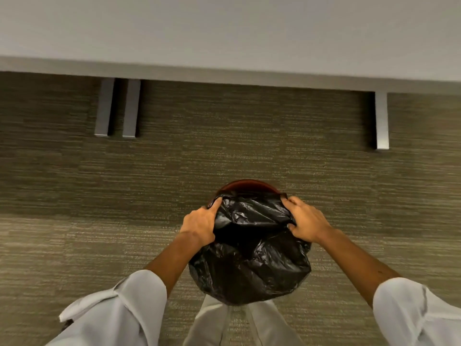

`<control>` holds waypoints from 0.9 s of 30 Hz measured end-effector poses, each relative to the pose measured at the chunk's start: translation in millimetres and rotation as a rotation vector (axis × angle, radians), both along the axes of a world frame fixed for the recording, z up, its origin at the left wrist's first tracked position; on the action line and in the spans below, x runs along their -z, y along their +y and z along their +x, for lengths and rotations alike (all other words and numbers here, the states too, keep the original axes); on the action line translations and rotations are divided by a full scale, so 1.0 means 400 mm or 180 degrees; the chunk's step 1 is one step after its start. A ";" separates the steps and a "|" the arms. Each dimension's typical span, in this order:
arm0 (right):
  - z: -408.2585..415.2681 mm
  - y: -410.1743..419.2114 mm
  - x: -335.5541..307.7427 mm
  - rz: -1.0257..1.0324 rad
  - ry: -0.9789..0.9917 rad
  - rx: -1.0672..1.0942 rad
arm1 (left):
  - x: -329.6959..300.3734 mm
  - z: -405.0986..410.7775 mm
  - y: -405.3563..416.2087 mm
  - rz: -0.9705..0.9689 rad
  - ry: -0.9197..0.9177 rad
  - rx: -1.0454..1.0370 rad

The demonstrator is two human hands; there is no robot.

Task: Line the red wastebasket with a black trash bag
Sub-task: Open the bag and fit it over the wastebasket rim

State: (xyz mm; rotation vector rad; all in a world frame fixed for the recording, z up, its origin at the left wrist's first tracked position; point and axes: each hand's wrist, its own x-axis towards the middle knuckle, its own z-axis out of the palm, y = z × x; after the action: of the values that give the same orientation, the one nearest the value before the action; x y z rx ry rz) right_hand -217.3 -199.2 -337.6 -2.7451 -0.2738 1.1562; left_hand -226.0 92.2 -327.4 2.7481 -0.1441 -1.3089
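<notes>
The red wastebasket (245, 185) stands on the carpet just in front of me; only its far rim shows as a red arc. A crinkled black trash bag (252, 255) covers the rest of it and bulges toward me. My left hand (200, 224) grips the bag's edge on the left side, index finger stretched toward the rim. My right hand (308, 221) grips the bag's edge on the right side. Both hands hold the plastic over the basket's mouth. The basket's walls and inside are hidden by the bag.
A white desk (224, 33) spans the far side, with grey metal legs (117, 108) at the left and another leg (381, 121) at the right. Striped grey-brown carpet (99, 208) surrounds the basket. My white sleeves and clothing fill the bottom edge.
</notes>
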 end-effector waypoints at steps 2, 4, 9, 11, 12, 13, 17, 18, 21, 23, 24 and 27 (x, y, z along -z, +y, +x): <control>0.015 -0.004 0.035 -0.0043 0.0004 -0.0056 | 0.046 0.018 -0.003 -0.0009 0.0006 -0.0008; 0.033 -0.012 0.073 -0.0053 0.0005 -0.0092 | 0.093 0.039 -0.006 -0.0041 -0.0026 0.0001; 0.097 -0.032 0.162 -0.0024 0.0208 -0.0100 | 0.197 0.097 -0.006 -0.0125 -0.0242 0.0022; 0.128 -0.039 0.196 -0.0069 0.0222 -0.0072 | 0.227 0.130 -0.003 -0.0267 -0.0258 -0.0018; 0.144 -0.043 0.210 -0.0108 0.0239 -0.0049 | 0.242 0.147 -0.002 -0.0318 -0.0248 -0.0035; 0.160 -0.048 0.223 -0.0112 0.0258 -0.0031 | 0.258 0.162 0.003 -0.0334 -0.0226 -0.0047; 0.207 -0.068 0.267 0.0206 0.0267 -0.0041 | 0.319 0.208 0.021 -0.0376 0.0076 -0.0170; 0.212 -0.076 0.280 0.0271 0.0281 -0.0053 | 0.332 0.216 0.019 -0.0396 0.0196 -0.0257; 0.213 -0.088 0.306 0.0244 0.0324 -0.0177 | 0.367 0.234 0.012 -0.0539 0.0477 -0.0476; 0.197 -0.087 0.313 0.0123 0.0409 -0.0276 | 0.378 0.246 0.018 -0.0690 0.0645 -0.0562; 0.186 -0.086 0.316 0.0098 0.0448 -0.0305 | 0.377 0.249 0.025 -0.0718 0.0732 -0.0561; 0.145 -0.087 0.321 0.0047 0.0619 -0.0192 | 0.366 0.244 0.054 -0.0654 0.1023 -0.0403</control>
State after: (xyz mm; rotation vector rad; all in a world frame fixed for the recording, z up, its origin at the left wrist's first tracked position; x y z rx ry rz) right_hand -159.4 -233.9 -466.1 -2.6031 -0.3409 1.4183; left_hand -128.2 113.8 -473.8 2.3046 -0.0734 -1.5788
